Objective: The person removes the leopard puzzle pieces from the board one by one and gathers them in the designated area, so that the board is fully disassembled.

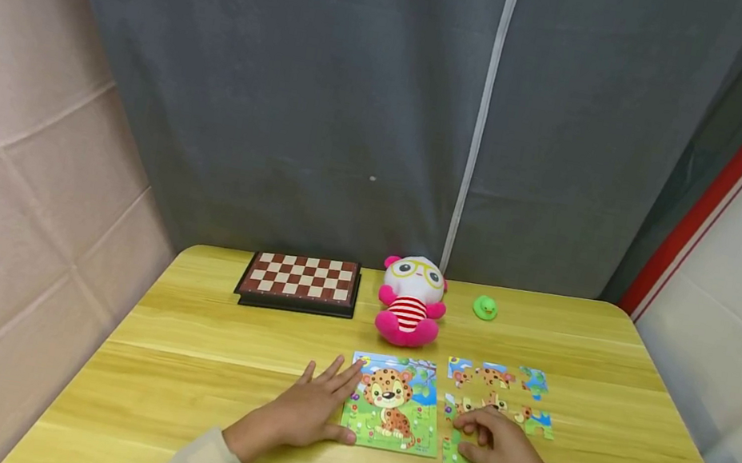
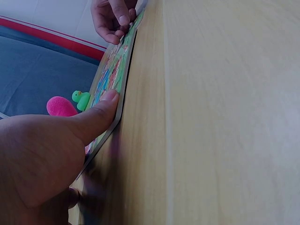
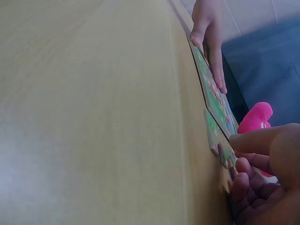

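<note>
A square picture puzzle (image 1: 415, 433) of a spotted cub lies on the table. My left hand (image 1: 307, 413) rests at its left side, fingers straight and spread over the edge, with the thumb (image 2: 101, 115) on the near corner. To the right, several loose puzzle pieces (image 1: 496, 376) lie in rough rows. My right hand (image 1: 505, 452) is over the lower ones, its fingers bent, thumb and index tips right at a green corner piece (image 1: 456, 457). Part of the lower pieces is hidden under this hand. I cannot tell whether the fingertips pinch a piece.
A pink and white plush toy (image 1: 409, 302) with yellow glasses sits behind the puzzle. A checkered board box (image 1: 299, 282) is at the back left, a small green duck (image 1: 485, 308) at the back right. A grey curtain (image 1: 291, 89) hangs behind the wooden table (image 1: 175, 362).
</note>
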A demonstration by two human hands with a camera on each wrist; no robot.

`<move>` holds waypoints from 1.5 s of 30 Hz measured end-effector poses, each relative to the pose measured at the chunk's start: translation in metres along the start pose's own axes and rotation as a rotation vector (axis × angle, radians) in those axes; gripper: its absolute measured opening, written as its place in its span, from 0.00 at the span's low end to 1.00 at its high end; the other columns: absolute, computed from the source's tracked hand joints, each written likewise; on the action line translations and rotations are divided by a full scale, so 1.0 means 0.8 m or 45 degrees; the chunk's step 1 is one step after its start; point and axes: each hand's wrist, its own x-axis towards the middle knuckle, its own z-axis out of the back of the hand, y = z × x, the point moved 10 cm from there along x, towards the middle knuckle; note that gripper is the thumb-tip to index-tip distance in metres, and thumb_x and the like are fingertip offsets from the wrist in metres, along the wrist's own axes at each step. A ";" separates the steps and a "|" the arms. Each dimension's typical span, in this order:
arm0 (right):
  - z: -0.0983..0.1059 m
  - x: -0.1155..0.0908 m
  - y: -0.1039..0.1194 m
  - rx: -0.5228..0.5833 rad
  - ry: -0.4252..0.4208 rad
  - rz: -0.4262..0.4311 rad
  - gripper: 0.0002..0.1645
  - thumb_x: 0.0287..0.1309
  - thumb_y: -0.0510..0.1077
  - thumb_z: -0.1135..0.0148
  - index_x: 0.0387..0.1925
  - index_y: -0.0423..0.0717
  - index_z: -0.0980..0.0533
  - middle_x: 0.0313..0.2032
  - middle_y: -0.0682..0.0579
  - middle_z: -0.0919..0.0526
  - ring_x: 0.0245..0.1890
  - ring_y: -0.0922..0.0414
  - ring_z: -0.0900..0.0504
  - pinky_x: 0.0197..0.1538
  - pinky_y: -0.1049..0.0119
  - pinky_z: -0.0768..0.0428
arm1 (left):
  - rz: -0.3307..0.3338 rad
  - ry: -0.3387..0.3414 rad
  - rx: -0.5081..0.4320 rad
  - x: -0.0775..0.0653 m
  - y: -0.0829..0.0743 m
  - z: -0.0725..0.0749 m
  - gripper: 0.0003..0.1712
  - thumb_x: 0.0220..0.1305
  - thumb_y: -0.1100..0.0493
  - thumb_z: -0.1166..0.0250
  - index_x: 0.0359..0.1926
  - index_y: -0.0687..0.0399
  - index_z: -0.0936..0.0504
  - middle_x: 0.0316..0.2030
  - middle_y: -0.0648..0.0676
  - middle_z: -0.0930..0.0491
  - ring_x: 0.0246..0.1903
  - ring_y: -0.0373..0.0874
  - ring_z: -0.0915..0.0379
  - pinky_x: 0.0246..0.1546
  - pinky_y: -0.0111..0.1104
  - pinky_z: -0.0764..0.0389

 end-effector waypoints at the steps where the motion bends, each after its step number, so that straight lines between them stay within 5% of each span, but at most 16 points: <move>1: 0.000 0.001 0.001 0.006 0.001 0.005 0.15 0.60 0.41 0.27 0.49 0.44 0.17 0.38 0.53 0.22 0.33 0.65 0.29 0.34 0.71 0.25 | 0.001 -0.001 0.000 0.000 0.000 0.000 0.58 0.64 0.23 0.45 0.83 0.50 0.52 0.83 0.47 0.65 0.81 0.57 0.68 0.75 0.66 0.58; 16: -0.006 0.021 0.020 0.008 0.019 0.017 0.15 0.60 0.40 0.28 0.49 0.44 0.17 0.37 0.53 0.21 0.34 0.64 0.27 0.37 0.72 0.22 | -0.002 0.000 -0.005 -0.001 -0.003 0.002 0.58 0.65 0.24 0.45 0.83 0.51 0.51 0.83 0.48 0.64 0.81 0.58 0.67 0.75 0.66 0.57; 35: -0.051 0.058 0.044 0.088 0.144 0.067 0.17 0.60 0.37 0.27 0.51 0.41 0.18 0.40 0.51 0.20 0.36 0.61 0.26 0.38 0.72 0.22 | 0.006 0.004 -0.003 -0.001 -0.001 0.002 0.58 0.65 0.23 0.45 0.83 0.50 0.52 0.83 0.48 0.64 0.81 0.57 0.67 0.75 0.65 0.57; 45: -0.072 0.068 0.054 0.016 0.143 0.117 0.17 0.58 0.40 0.25 0.49 0.43 0.17 0.42 0.54 0.18 0.37 0.58 0.23 0.40 0.71 0.21 | 0.011 0.004 0.008 -0.001 -0.001 0.001 0.58 0.64 0.23 0.46 0.83 0.50 0.51 0.83 0.47 0.64 0.81 0.57 0.67 0.75 0.65 0.57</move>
